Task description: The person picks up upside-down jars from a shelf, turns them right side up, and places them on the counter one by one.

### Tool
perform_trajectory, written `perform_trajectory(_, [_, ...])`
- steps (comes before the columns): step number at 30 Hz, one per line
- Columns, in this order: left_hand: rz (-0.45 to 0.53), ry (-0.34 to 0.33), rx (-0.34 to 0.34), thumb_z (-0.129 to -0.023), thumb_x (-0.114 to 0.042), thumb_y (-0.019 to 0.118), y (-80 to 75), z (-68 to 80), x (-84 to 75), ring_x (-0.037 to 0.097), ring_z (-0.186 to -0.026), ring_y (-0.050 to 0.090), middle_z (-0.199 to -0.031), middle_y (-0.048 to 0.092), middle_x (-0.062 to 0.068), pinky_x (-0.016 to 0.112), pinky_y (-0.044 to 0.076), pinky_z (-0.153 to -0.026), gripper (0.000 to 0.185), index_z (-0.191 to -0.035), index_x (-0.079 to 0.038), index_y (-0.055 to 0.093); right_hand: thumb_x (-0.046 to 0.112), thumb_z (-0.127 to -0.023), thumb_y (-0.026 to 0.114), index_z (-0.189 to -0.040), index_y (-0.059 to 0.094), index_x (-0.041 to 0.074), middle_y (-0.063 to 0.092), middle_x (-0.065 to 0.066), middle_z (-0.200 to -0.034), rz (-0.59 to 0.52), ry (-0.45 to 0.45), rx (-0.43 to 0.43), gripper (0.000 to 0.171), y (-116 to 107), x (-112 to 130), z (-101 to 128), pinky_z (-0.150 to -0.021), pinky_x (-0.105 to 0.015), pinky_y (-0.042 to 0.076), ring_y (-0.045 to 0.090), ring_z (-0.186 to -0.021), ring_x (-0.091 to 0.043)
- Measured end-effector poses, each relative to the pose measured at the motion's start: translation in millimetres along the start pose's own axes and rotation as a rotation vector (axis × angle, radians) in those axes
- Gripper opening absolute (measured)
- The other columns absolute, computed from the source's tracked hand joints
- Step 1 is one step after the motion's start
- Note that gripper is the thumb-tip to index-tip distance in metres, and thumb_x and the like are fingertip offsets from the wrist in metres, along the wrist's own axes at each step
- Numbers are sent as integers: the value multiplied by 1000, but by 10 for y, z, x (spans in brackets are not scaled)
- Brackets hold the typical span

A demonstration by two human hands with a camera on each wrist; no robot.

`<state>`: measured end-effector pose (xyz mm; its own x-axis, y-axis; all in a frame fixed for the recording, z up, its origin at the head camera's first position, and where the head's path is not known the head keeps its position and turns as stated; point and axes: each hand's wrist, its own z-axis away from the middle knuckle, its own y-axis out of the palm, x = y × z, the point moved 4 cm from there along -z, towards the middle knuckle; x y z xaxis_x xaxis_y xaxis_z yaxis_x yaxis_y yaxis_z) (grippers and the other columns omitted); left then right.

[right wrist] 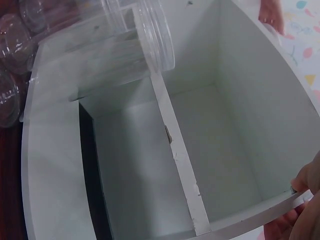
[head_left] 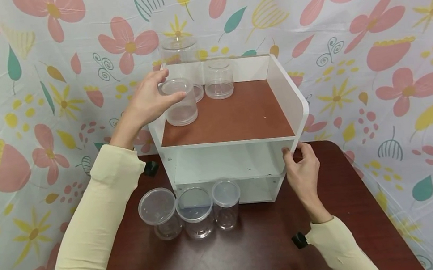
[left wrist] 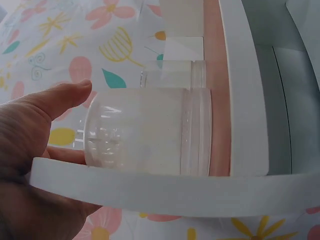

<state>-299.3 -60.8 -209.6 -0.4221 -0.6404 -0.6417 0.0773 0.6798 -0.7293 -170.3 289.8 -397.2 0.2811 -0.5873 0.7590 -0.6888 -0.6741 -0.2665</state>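
My left hand (head_left: 150, 99) is spread at the upper end of a clear plastic jar (head_left: 182, 112), thumb in front and fingers behind. That jar stands lid-end down on the brown top board (head_left: 239, 118) of a white shelf unit, at its front left. In the left wrist view the thumb (left wrist: 75, 95) is extended and shows a gap from the jar (left wrist: 145, 130). Lower right, my right hand (head_left: 304, 171) grips the front edge of the unit's right side panel (head_left: 292, 98); in the right wrist view its thumb (right wrist: 307, 177) presses the panel's edge.
Behind stand another clear jar (head_left: 219, 80) and a taller clear container (head_left: 179, 51). Three lidded clear jars, including a wide one (head_left: 157, 207), stand on the dark table (head_left: 240, 258) before the unit's left half. A floral curtain (head_left: 394, 63) hangs behind and beside the table.
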Motion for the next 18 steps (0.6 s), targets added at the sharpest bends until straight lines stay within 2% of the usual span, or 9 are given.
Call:
perform_trajectory(4, [-21,-9,15,-95,-41,72,12,-28,16,28,-156,18,-167,28,13,48,20,-123,87,-161,-3,30,2,-93,71,-107,69,-10,65,-21,-101,1,-3,-2,19,2,6,-1,-69,-17,42,57,-86,-11])
perform_trajectory(9, [-55,-15,44,-95,-42,72,29,-51,45,32,-154,21,-166,26,18,48,21,-123,89,-160,1,30,3,-93,71,-107,68,-10,66,-22,-100,1,-6,-2,19,3,9,-3,-71,-20,42,58,-87,-14])
perform_trajectory(18, [-133,-4,128,-96,-47,69,64,-68,27,31,-155,20,-167,24,19,47,20,-123,93,-160,4,26,2,-94,71,-107,68,-11,65,-27,-102,0,-14,3,18,-5,9,-1,-72,-27,40,60,-90,-26])
